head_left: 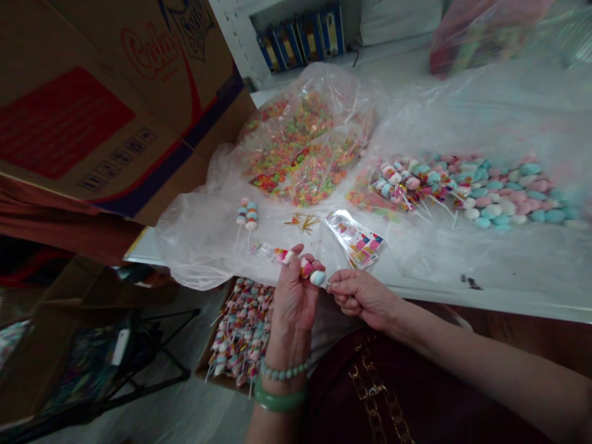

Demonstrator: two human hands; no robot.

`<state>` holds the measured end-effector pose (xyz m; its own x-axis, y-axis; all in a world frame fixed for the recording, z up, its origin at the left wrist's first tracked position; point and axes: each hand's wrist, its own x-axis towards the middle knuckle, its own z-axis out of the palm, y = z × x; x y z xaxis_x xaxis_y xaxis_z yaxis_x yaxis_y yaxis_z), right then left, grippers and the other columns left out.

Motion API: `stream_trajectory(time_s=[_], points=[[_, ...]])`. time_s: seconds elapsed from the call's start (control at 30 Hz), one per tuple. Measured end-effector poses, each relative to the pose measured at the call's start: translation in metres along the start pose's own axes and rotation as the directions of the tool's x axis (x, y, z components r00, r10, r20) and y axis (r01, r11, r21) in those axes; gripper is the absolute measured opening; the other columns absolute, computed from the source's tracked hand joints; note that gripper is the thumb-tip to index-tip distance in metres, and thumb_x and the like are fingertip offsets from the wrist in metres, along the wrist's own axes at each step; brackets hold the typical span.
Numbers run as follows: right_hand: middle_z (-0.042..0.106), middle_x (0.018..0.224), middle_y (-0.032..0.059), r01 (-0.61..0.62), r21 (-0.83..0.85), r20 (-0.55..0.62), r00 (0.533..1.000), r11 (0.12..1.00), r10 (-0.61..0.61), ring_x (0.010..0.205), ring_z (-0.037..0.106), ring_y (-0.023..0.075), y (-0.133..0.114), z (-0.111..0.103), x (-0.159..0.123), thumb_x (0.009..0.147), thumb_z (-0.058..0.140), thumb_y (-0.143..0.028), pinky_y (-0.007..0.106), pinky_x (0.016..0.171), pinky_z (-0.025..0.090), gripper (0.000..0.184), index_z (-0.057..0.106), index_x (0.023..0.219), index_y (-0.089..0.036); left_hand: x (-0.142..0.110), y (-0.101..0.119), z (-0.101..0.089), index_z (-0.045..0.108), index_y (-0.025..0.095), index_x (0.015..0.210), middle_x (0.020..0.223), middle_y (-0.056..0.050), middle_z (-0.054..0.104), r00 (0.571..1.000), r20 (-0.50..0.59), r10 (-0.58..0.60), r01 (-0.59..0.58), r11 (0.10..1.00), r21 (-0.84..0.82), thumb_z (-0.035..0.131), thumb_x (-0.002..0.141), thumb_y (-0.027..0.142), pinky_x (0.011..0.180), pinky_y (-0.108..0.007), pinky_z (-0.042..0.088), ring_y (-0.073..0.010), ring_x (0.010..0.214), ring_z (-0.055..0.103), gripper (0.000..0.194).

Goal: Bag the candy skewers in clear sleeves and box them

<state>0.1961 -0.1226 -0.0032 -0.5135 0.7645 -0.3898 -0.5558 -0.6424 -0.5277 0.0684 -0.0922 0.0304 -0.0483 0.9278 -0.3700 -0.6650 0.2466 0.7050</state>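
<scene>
My left hand (296,299) is closed around a marshmallow lollipop (317,278) in a printed clear wrapper. The wrapper's end (261,248) sticks out past the fingers on the left. Thumb and fingers of my right hand (365,297) pinch the thin white stick at the lollipop's lower end. Just beyond my hands lie gold twist ties (303,222) and a stack of printed wrappers (354,239). Two unwrapped marshmallow lollipops (246,214) rest on the plastic sheet to the left.
Behind sits a clear bag of colourful small candies (305,154). Wrapped lollipops (407,179) and loose pastel marshmallows (513,197) lie at right. A large cardboard box (106,105) stands at left. Below the table edge, a box (243,333) holds many wrapped lollipops.
</scene>
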Motion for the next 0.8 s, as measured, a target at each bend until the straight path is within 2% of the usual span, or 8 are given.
stream_trajectory(time_s=[0.1, 0.2, 0.3, 0.4, 0.47, 0.57, 0.67, 0.8], points=[[0.041, 0.049, -0.0074, 0.183, -0.162, -0.125, 0.971, 0.97, -0.204, 0.041, 0.026, 0.004, 0.003, 0.007, 0.0, 0.067, 0.066, -0.029, 0.019, 0.04, 0.012, 0.019, 0.053, 0.066, -0.016, -0.002, -0.008, 0.006, 0.058, 0.016, 0.099, 0.071, 0.0, 0.055, 0.998, 0.027, -0.065, 0.066, 0.997, -0.035, 0.057, 0.088, 0.029, 0.062, -0.021, 0.049, -0.0099, 0.062, 0.056, 0.017], [0.04, 0.05, -0.0065, 0.27, -0.282, -0.159, 0.933, 0.92, -0.323, 0.046, 0.03, 0.006, 0.0, 0.005, -0.001, 0.069, 0.063, -0.031, 0.021, 0.044, 0.018, 0.018, 0.054, 0.064, -0.016, 0.001, -0.008, 0.003, 0.058, 0.015, 0.099, 0.081, -0.005, 0.061, 0.988, 0.035, -0.153, 0.153, 0.988, -0.019, 0.055, 0.089, 0.037, 0.072, -0.031, 0.053, -0.0173, 0.076, 0.063, 0.024], [0.041, 0.05, -0.0062, 0.23, -0.328, -0.176, 0.938, 0.916, -0.298, 0.046, 0.031, 0.007, -0.003, -0.002, -0.003, 0.067, 0.062, -0.032, 0.022, 0.045, 0.019, 0.017, 0.056, 0.064, -0.017, 0.007, 0.0, -0.004, 0.059, 0.015, 0.097, 0.095, -0.009, 0.064, 0.989, -0.013, -0.145, 0.145, 0.989, 0.001, 0.053, 0.089, 0.04, 0.076, -0.037, 0.054, -0.0237, 0.089, 0.065, 0.026], [0.043, 0.049, -0.0054, 0.16, -0.419, -0.144, 0.96, 0.894, -0.24, 0.047, 0.034, 0.0081, -0.004, -0.006, -0.003, 0.065, 0.061, -0.029, 0.022, 0.046, 0.02, 0.014, 0.056, 0.062, -0.016, 0.013, 0.01, -0.01, 0.059, 0.015, 0.097, 0.101, -0.011, 0.063, 0.991, -0.095, -0.094, 0.094, 0.996, -0.005, 0.052, 0.09, 0.04, 0.078, -0.041, 0.055, -0.0256, 0.092, 0.065, 0.026], [0.044, 0.049, -0.005, 0.138, -0.49, -0.112, 0.969, 0.86, -0.219, 0.048, 0.036, 0.0087, -0.004, -0.008, -0.002, 0.065, 0.059, -0.027, 0.022, 0.047, 0.022, 0.012, 0.056, 0.06, -0.017, 0.016, 0.016, -0.013, 0.059, 0.016, 0.097, 0.099, -0.01, 0.063, 0.986, -0.146, -0.087, 0.088, 0.996, 0.005, 0.053, 0.089, 0.035, 0.078, -0.041, 0.055, -0.0233, 0.088, 0.065, 0.022], [0.045, 0.051, -0.0044, 0.155, -0.577, -0.106, 0.959, 0.802, -0.262, 0.051, 0.039, 0.0102, -0.003, -0.009, 0.0, 0.068, 0.056, -0.026, 0.023, 0.05, 0.027, 0.012, 0.056, 0.06, -0.017, 0.017, 0.018, -0.013, 0.06, 0.016, 0.096, 0.089, -0.006, 0.063, 0.982, -0.176, -0.063, 0.065, 0.998, 0.008, 0.052, 0.09, 0.028, 0.076, -0.035, 0.055, -0.0177, 0.078, 0.065, 0.015], [0.044, 0.053, -0.0045, 0.18, -0.633, -0.136, 0.931, 0.753, -0.338, 0.053, 0.039, 0.0108, 0.0, -0.006, 0.001, 0.071, 0.054, -0.026, 0.023, 0.051, 0.028, 0.012, 0.055, 0.062, -0.018, 0.014, 0.01, -0.008, 0.06, 0.018, 0.097, 0.079, -0.002, 0.06, 0.992, -0.129, -0.006, 0.002, 1.0, -0.029, 0.047, 0.093, 0.03, 0.069, -0.031, 0.054, -0.0141, 0.068, 0.062, 0.018], [0.045, 0.056, -0.0045, 0.263, -0.637, -0.046, 0.925, 0.724, -0.377, 0.057, 0.042, 0.0113, 0.004, 0.002, 0.0, 0.073, 0.052, -0.024, 0.023, 0.054, 0.031, 0.011, 0.052, 0.063, -0.019, 0.007, -0.004, 0.004, 0.06, 0.017, 0.097, 0.064, 0.003, 0.051, 1.0, -0.001, -0.005, 0.005, 0.995, -0.096, 0.045, 0.094, 0.03, 0.055, -0.021, 0.046, -0.007, 0.05, 0.049, 0.02]])
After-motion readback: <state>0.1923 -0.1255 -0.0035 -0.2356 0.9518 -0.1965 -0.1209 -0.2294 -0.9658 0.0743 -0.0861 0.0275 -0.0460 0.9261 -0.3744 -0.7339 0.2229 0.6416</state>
